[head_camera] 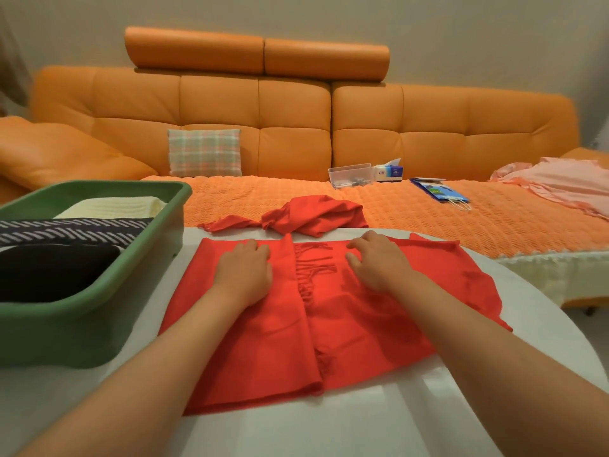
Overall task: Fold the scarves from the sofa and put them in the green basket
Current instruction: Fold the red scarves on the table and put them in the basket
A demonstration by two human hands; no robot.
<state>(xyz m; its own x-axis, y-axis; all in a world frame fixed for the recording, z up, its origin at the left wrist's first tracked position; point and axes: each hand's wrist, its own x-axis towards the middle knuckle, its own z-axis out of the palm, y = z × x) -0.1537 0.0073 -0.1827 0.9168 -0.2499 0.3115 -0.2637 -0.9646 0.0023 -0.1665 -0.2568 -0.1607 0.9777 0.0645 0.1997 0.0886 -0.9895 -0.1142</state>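
Observation:
A red fringed scarf (356, 328) lies spread on the white table (362, 423), its left part folded over so the fringe runs down the middle. My left hand (245, 270) rests flat on the folded flap. My right hand (377, 260) presses flat on the scarf just right of the fringe. The scarf's far end lies bunched (313, 214) at the sofa's edge. The green basket (99, 305) stands at the table's left. It holds a cream scarf (115, 206), a dark striped scarf (66, 230) and a black scarf (49, 272).
Behind the table runs an orange sofa (296, 127) with a knitted cover. On it sit a plaid cushion (204, 153), a clear plastic box (351, 174), a tissue box (390, 171), a blue bag (440, 189) and pink cloth (560, 183) at the right.

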